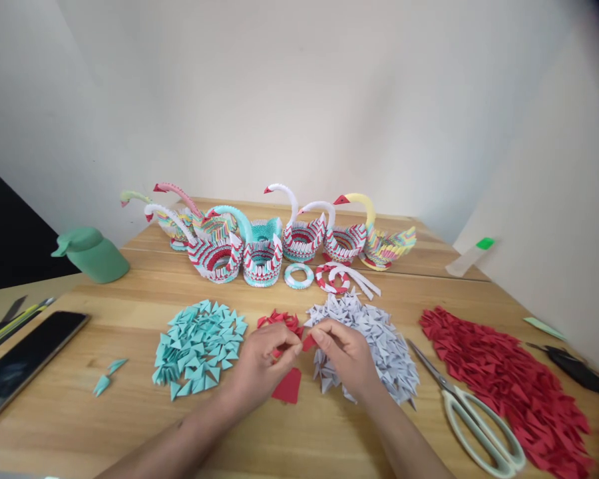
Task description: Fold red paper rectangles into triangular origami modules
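Both hands meet over the middle of the table. My right hand (347,352) pinches a small red paper piece (308,342) between thumb and finger. Close beside it, my left hand (264,362) is closed in a pinch, and what lies between its fingertips is too small to make out. Behind the hands sits a small pile of folded red paper pieces (282,319), partly hidden by the left hand. A flat red paper stack (287,387) lies just below the fingers. Folded turquoise pieces (199,342) are heaped on the left, white pieces (379,332) partly under the right hand.
Several folded-paper swans (262,259) stand at the back, with paper rings (298,276) in front. Scissors (466,406) and a long red pile (504,379) lie right, near a black-handled tool (576,368). Left are a phone (27,359) and a green container (92,256).
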Tool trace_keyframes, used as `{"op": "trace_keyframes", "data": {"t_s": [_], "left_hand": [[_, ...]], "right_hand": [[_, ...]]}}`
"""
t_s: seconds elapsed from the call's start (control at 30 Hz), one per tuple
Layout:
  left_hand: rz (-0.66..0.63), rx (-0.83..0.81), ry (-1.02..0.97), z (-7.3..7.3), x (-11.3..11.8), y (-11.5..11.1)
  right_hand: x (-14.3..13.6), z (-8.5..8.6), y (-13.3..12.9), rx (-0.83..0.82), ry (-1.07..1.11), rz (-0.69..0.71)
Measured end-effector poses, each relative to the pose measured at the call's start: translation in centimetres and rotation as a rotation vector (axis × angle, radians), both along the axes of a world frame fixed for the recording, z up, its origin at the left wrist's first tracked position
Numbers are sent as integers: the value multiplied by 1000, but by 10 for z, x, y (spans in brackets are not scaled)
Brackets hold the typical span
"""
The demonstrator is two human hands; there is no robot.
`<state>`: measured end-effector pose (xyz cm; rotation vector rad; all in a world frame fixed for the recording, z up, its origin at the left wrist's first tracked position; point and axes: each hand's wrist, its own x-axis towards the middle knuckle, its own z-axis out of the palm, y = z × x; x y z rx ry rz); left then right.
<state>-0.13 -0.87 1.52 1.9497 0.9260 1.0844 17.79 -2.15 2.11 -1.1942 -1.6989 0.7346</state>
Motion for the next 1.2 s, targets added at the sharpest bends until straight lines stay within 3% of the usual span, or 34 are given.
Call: {"op": "trace_keyframes", "data": {"t_s": [0.17, 0.3, 0.57, 0.77, 1.0, 1.2], "left_hand": [[56, -126, 17, -4, 3, 0], [8, -287, 19, -8, 4, 1], [24, -268, 28, -9, 6, 0], [-126, -535, -209, -9, 7, 2], [81, -319, -17, -5, 2, 1], [16, -381, -62, -9, 7, 0]], "right_hand": [[-2, 1, -1, 98, -75, -37], [-5, 1, -3, 175, -128, -35], [-5, 1, -4, 150, -136, 23], [-5, -2, -4, 195, -169, 2], [-5, -2, -2, 122, -119, 14], [-5, -2, -2, 104, -170, 18]]}}
